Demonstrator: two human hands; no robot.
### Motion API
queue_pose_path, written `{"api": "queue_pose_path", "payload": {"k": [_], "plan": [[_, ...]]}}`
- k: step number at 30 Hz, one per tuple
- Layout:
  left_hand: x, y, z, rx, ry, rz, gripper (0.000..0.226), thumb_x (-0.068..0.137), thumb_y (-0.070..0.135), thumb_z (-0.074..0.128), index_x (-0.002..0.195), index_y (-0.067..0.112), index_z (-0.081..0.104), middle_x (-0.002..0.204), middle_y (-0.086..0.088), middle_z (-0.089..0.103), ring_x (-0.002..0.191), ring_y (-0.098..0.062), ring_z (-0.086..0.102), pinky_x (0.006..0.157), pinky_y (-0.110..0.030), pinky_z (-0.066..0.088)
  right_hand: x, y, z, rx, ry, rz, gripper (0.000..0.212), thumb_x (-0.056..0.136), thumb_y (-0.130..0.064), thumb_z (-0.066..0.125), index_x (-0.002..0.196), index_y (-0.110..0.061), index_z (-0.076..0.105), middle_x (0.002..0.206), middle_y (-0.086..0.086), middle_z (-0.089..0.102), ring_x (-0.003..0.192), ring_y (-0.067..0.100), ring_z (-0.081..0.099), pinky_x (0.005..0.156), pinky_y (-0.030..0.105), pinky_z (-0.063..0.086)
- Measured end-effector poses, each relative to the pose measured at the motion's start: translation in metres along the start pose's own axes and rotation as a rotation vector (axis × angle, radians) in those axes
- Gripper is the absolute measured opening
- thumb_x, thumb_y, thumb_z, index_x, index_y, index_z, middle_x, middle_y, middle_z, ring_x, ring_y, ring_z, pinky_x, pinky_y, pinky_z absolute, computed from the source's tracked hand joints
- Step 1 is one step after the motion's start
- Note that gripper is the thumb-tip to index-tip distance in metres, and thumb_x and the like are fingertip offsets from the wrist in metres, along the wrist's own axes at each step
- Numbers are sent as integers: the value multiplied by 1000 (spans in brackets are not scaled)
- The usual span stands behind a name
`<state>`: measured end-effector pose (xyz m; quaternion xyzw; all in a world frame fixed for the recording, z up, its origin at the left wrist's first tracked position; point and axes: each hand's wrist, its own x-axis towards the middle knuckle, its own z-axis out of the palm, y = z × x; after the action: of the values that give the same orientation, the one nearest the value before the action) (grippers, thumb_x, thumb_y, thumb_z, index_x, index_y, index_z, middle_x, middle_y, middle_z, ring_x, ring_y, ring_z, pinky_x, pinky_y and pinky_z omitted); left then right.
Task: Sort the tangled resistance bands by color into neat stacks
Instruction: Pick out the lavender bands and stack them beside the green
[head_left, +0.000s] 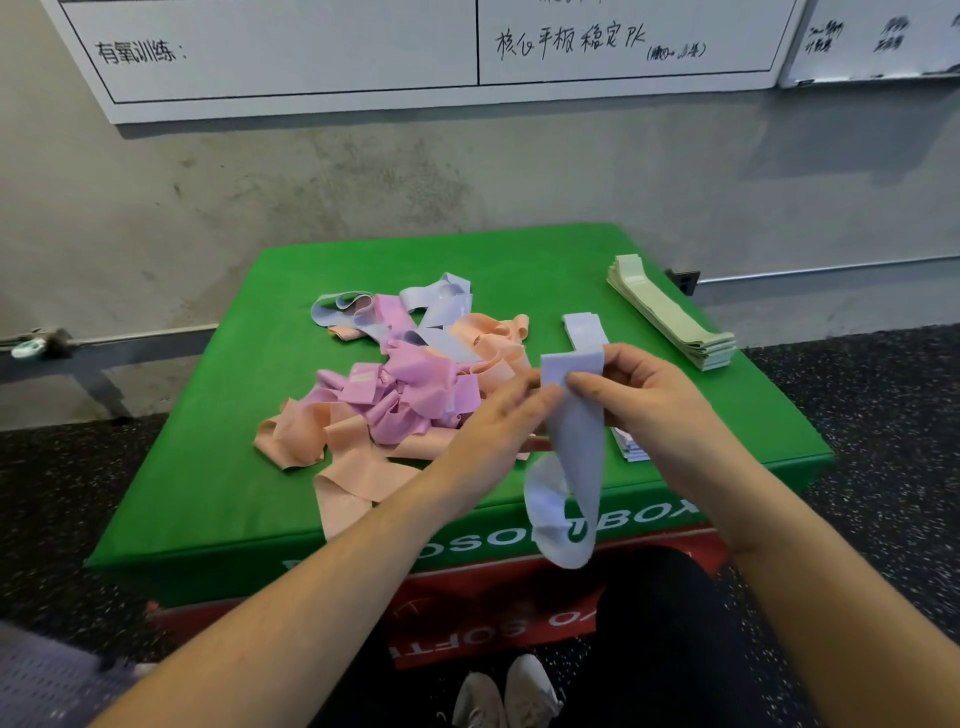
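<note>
Both hands, the left hand (498, 415) and right hand (639, 395), pinch a pale lilac fabric band (576, 436) in closed grip above the green padded box (218, 467) near edge, beside the tangled pink-and-peach band pile (405, 395).

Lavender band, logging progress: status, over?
Both hands, left and right, grip the lavender band, folding. Lavender stack behind. Green stack done. Pink-peach tangle remains.

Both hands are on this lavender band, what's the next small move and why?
Probably flatten the lavender band held by the left hand and right hand, then lay it on the lavender stack just behind: its lower loop hangs curled over the green box edge.
</note>
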<state>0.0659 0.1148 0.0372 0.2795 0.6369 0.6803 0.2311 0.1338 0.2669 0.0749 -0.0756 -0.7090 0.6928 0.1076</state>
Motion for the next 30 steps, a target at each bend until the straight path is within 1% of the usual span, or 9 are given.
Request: {"api": "queue_pose_path", "payload": {"k": [3, 6, 9, 13, 16, 19, 23, 25, 30], "plan": [[0, -2, 5, 40, 26, 41, 23, 99, 13, 57, 112, 32, 59, 102, 14, 72, 97, -1, 67, 80, -21, 54, 2, -3, -1, -41, -27, -25, 9, 93, -8, 65, 99, -8, 72, 89, 8, 74, 79, 14, 65, 74, 29, 55], [1, -7, 8, 83, 56, 38, 23, 101, 13, 54, 108, 33, 63, 91, 22, 73, 88, 4, 67, 76, -18, 52, 1, -6, -4, -146, -60, -63, 10, 94, -11, 65, 97, -11, 74, 78, -7, 73, 69, 0, 61, 65, 15, 48], [2, -8, 10, 100, 127, 34, 24, 104, 18, 50, 110, 37, 63, 100, 20, 72, 99, 1, 65, 89, -24, 53, 3, -5, -9, -205, -57, -97, 10, 93, -12, 66, 97, -9, 75, 66, -18, 67, 57, -6, 55, 58, 6, 39], [6, -9, 15, 45, 209, 23, 22, 106, 22, 46, 114, 37, 61, 110, 14, 69, 105, 0, 64, 91, -23, 53, 6, -1, -8, -207, 39, -111, 10, 88, -15, 74, 95, -10, 71, 68, -7, 64, 60, 3, 53, 61, 17, 43], [13, -5, 19, 5, 378, 25, 23, 106, 24, 48, 124, 24, 61, 108, 13, 70, 103, -3, 64, 88, -23, 50, 5, 15, -9, -130, 148, -85, 32, 84, -20, 79, 95, -13, 50, 75, 9, 52, 65, 16, 47, 60, 27, 42], [24, 0, 20, -23, 508, 11, 37, 105, 31, 48, 138, 14, 52, 119, 4, 66, 115, -15, 60, 100, -32, 48, -5, 45, -4, -202, 157, -51, 41, 80, -23, 83, 98, -14, 46, 85, 8, 52, 72, 16, 47, 67, 27, 43], [33, 7, 24, -167, 566, -75, 63, 90, 56, 52, 143, 23, 45, 134, 5, 62, 126, -17, 56, 109, -49, 44, -14, 85, 7, -357, 104, 40, 52, 79, -27, 83, 113, -25, 45, 105, -7, 58, 87, -2, 57, 72, 15, 47], [36, 8, 28, -248, 585, -89, 43, 99, 46, 52, 135, 22, 53, 125, 2, 67, 118, -17, 63, 104, -51, 49, -11, 99, 7, -350, 132, 92, 42, 83, -25, 78, 112, -26, 48, 103, -6, 63, 81, -4, 60, 66, 15, 48], [42, 12, 22, -318, 603, -71, 16, 104, 35, 49, 113, 25, 58, 115, -1, 72, 110, -21, 68, 98, -54, 53, -3, 121, -7, -331, 285, 187, 27, 91, -22, 69, 111, -24, 52, 104, 1, 66, 87, 18, 67, 76, 41, 56]]}}
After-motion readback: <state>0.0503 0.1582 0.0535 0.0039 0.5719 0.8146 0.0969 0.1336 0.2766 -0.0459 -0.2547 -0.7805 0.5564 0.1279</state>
